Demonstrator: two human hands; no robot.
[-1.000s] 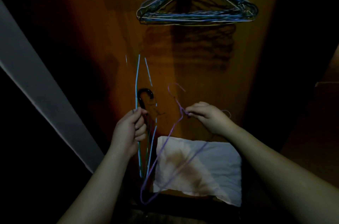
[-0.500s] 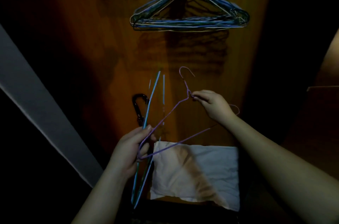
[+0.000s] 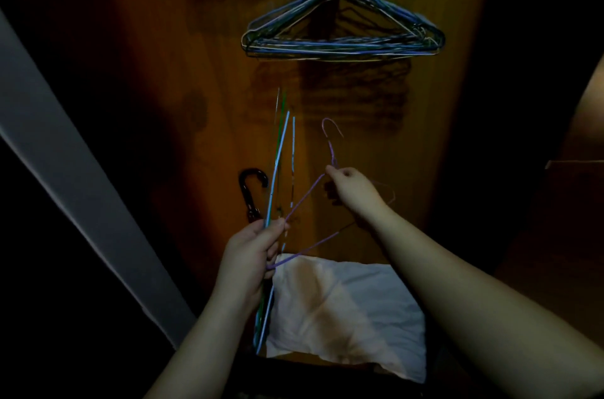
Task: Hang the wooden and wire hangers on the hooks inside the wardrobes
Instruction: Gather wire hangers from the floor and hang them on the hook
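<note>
Inside a dim wooden wardrobe [image 3: 202, 39], a person's left hand [image 3: 251, 254] grips a bundle of thin blue and green wire hangers [image 3: 277, 169] held upright. The right hand [image 3: 351, 189] pinches the neck of a purple wire hanger [image 3: 304, 199], whose lower corner meets the left hand. A cluster of wire hangers [image 3: 343, 39] hangs above. A pale cloth [image 3: 346, 307] lies below.

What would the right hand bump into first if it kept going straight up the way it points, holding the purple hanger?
Probably the bundle of wire hangers hanging above. The right hand pinches the purple hanger just below its hook, and the space between looks free, though depth is hard to judge in this dim view.
</note>
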